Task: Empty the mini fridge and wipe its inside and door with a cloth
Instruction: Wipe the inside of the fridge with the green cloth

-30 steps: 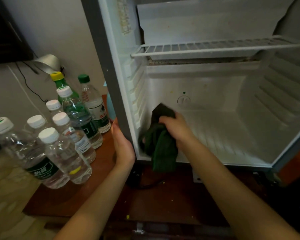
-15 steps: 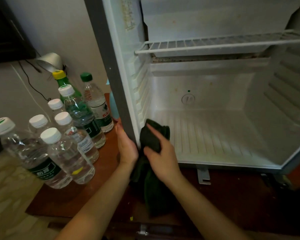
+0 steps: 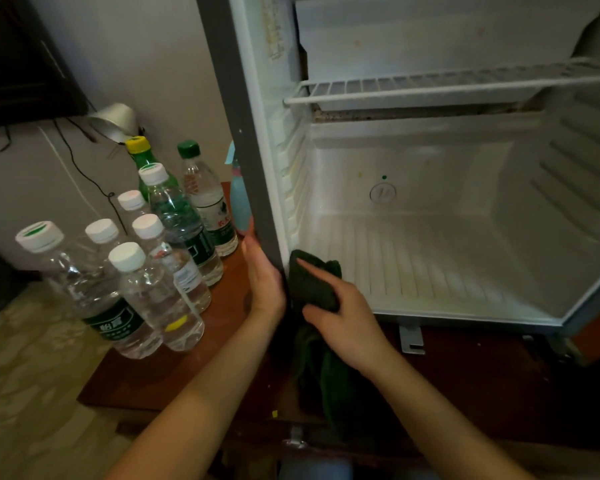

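both forearms are bare to the frame's lower edge, no sleeves showing. the left hand point(image 3: 264, 282) and right hand point(image 3: 343, 320) wear no gloves, rings, watch or bracelet.

The fridge point(image 3: 430, 237) runs off the top and right edges, its door out of view. The cloth's point(image 3: 312, 282) lower folds fade into shadow at bottom centre. A spray bottle point(image 3: 238, 202) stands half hidden behind the fridge's grey edge. Bottle point(image 3: 153, 296) labels are too blurred to read.
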A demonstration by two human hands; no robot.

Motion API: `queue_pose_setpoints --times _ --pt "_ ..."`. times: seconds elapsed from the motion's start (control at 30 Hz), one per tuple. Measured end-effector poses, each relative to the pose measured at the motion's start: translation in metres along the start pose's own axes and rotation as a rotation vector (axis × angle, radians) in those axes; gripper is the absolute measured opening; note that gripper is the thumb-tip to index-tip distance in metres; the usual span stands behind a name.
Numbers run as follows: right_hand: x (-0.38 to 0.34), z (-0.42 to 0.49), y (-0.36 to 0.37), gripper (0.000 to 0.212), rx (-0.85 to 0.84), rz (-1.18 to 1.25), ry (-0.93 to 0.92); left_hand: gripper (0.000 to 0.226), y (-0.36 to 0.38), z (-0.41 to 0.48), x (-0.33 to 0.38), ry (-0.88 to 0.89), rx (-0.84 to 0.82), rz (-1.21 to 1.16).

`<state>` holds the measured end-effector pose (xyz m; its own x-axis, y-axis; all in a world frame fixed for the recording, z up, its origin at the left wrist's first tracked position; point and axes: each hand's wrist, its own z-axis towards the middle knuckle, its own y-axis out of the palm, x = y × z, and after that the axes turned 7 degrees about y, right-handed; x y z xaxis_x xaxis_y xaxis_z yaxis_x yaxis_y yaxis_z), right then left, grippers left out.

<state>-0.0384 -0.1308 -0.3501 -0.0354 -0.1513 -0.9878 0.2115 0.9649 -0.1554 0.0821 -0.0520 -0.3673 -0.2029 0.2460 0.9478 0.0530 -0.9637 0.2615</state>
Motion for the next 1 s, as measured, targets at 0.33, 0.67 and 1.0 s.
queue_pose_setpoints --times 0.33,0.67,1.0 --pt "-0.046 -0.041 0.006 0.065 -0.043 -0.261 -0.311 0.043 -0.024 -0.084 0.046 0.112 -0.030 0.172" --pt "-0.025 -0.073 -0.010 0.065 0.035 -0.201 -0.299 0.058 -0.030 -0.161 0.104 -0.532 -0.255 -0.346" --pt "-0.019 -0.100 -0.091 0.063 0.100 0.506 0.204 0.082 0.005 -0.174 0.087 -0.381 -0.547 -0.185"
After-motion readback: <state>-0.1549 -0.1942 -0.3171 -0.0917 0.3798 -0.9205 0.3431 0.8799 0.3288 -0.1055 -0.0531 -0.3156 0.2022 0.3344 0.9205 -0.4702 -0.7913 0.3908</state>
